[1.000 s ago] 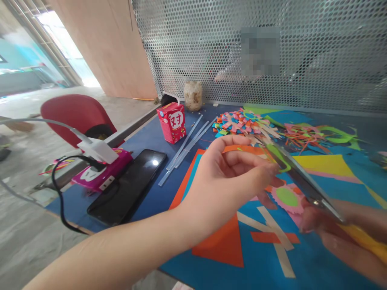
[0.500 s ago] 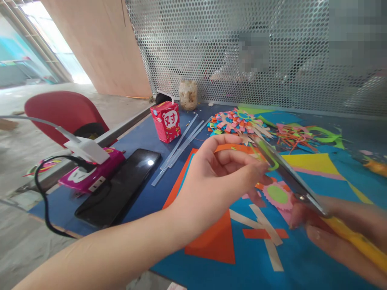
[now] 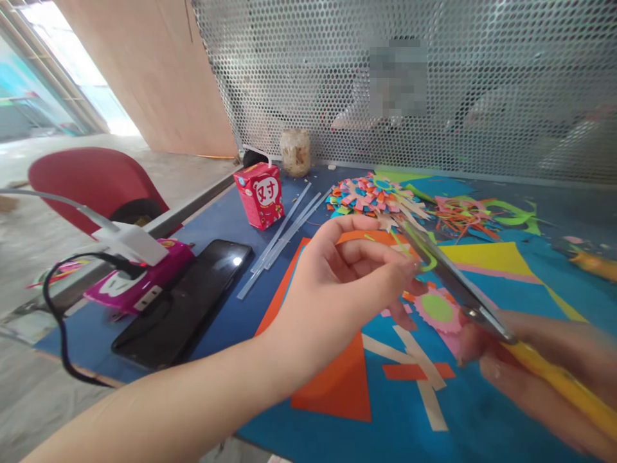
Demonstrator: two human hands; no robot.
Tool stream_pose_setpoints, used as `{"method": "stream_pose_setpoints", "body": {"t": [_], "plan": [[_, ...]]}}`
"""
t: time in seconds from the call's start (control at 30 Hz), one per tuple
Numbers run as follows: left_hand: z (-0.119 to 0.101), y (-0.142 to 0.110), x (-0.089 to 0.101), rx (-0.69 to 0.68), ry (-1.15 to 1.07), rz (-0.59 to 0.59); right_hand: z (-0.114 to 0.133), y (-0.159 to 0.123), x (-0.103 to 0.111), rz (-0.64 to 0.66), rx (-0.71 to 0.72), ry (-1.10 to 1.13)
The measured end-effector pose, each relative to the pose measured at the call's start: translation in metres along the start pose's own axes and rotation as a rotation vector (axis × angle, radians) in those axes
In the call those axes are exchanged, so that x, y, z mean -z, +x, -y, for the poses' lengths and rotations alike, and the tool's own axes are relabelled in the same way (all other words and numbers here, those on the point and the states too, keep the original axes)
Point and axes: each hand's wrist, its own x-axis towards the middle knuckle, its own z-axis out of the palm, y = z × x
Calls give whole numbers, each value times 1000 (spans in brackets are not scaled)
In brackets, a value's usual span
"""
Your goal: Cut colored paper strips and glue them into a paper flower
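My left hand (image 3: pixel 332 289) reaches in from the lower left, thumb and fingers pinched on a thin light green paper strip (image 3: pixel 428 256). Closed around the yellow handles of a pair of scissors (image 3: pixel 475 308) is my right hand (image 3: pixel 535 373), blurred at the right. The blades point up and left, and their tips are beside the green strip; whether they touch it I cannot tell. Below the blades is a pink scalloped paper disc (image 3: pixel 438 308) with a green centre, near my right fingertips. Cream paper strips (image 3: pixel 428 360) and an orange strip (image 3: pixel 400 372) lie crossed on blue paper.
Fringed paper flowers (image 3: pixel 366 196) and shredded paper (image 3: pixel 465 215) lie farther back. To the left are a red drink carton (image 3: pixel 260 196), clear sticks (image 3: pixel 289 231), a black phone (image 3: pixel 186 302) and a purple power strip (image 3: pixel 139 276) with cables. A jar (image 3: pixel 295 153) stands before the metal mesh (image 3: pixel 308 71).
The view has swung a little to the right, so the table things appear farther left. Both hands keep nearly the same pose, still on the green strip and the scissors.
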Motion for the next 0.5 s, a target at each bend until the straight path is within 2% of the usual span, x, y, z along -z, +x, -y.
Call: {"method": "stream_pose_setpoints", "body": {"t": [0.07,0.17,0.23,0.3,0.37,0.5], "plan": [[0,1,0,6,2,-6,-2,0,1,68,95,41],[0,1,0,5,-7,-8,4,-3,-1,140,39,156],[0,0,0,10,-1,-7,13,-7,-5,93,-34,185],[0,-1,0,18,1,-6,22,-11,-9,-39,-126,140],[0,-1,-1,15,-2,-1,27,-12,-11,-98,-219,103],[1,1,-1,7,-18,0,21,-10,-9,71,-183,209]]}}
